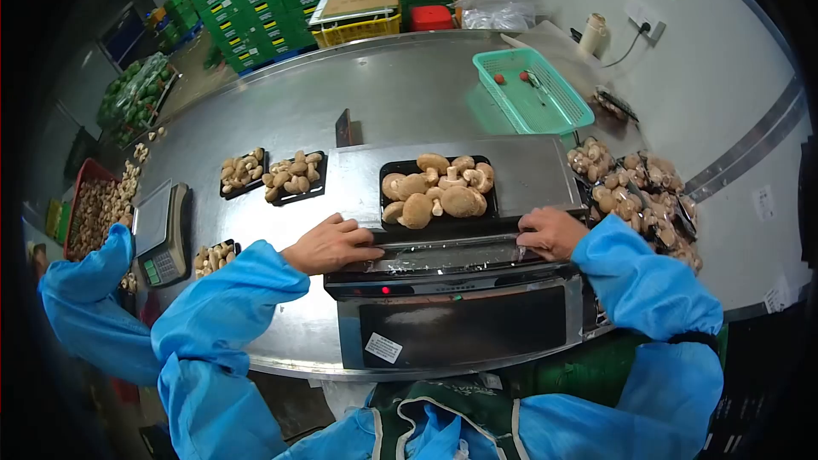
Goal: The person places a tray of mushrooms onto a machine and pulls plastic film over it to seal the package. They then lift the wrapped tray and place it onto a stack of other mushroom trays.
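Note:
A wrapping machine [477, 324] with a red light stands in front of me, clear plastic film [452, 251] stretched across its roller. My left hand [334, 244] is closed at the film's left end, fingertips pinched at its edge. At the right end, my right hand [552, 233] has its fingers curled and closed on the film. Just beyond the film, a black tray [385, 196] of brown mushrooms [458, 201] sits on the machine's metal plate [528, 170]. Neither hand touches the mushrooms.
Two mushroom trays [294, 177] lie left of the machine, with a scale [162, 234] farther left beside a co-worker's blue sleeve [89, 294]. Wrapped mushroom packs [643, 196] are piled at right. A green basket [545, 111] holds small red items. Green crates [247, 0] stand behind the table.

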Tool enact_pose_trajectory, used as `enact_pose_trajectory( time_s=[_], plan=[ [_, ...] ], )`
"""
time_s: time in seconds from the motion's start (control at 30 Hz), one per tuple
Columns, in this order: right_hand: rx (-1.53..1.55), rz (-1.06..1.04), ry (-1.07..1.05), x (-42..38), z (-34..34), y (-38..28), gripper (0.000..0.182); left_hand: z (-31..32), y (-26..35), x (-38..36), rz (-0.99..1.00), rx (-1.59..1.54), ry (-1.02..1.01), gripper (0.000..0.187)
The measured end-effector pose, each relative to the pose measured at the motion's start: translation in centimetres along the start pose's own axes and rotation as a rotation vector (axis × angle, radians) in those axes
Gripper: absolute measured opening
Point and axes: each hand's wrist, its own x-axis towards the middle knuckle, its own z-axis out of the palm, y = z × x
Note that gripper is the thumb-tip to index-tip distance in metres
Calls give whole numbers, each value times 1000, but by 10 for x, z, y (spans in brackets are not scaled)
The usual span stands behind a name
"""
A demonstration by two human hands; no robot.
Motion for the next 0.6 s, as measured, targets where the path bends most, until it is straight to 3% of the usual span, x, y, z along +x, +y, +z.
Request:
enact_pose_trajectory(
  time_s=[0.03, 0.07, 0.1, 0.17, 0.23, 0.27, 0.3, 0.37, 0.4, 0.43, 0.5, 0.53, 0.57, 0.6],
  plan=[
    [261, 68, 100, 0, 12, 1, 38, 6, 0, 3, -11, 6, 1, 31],
    [436, 146, 229, 5, 13, -6, 18, 12, 1, 5, -42, -141, 131, 26],
    [429, 140, 233, 7, 11, -15, 18, 18, 4, 8, -68, -289, 264, 21],
    [1695, 628, 573, 3, -1, -34, 5, 23, 31, 10, -462, -1132, 574, 7],
    [1770, 512, 638, -13, -14, -52, 6, -5, 59, -8, -670, -1581, 683, 7],
    [1819, 499, 675, -21, -25, -62, 6, -14, 69, -19, -622, -1585, 789, 6],
    [1791, 434, 721, -24, -46, -71, 8, -26, 73, -30, -576, -1587, 892, 7],
    [1657, 304, 845, -22, -92, -92, 13, -76, 62, -48, -302, -1317, 990, 5],
    [1492, 80, 896, -9, -111, -88, 14, -104, 58, -43, -240, -1237, 1086, 5],
    [1355, 11, 1019, 10, -130, -93, 4, -127, 47, -31, -171, -1149, 1178, 6],
    [573, 50, 935, 46, -129, -45, 21, -122, -3, 7, -89, -641, 1116, 19],
    [179, 48, 831, 64, -123, -17, 32, -119, -31, 23, -103, -386, 936, 36],
    [-50, 62, 649, 77, -114, 11, 44, -110, -56, 37, -121, -137, 751, 55],
    [-272, 78, 460, 86, -103, 35, 55, -96, -80, 47, -137, -37, 554, 63]
  ],
)
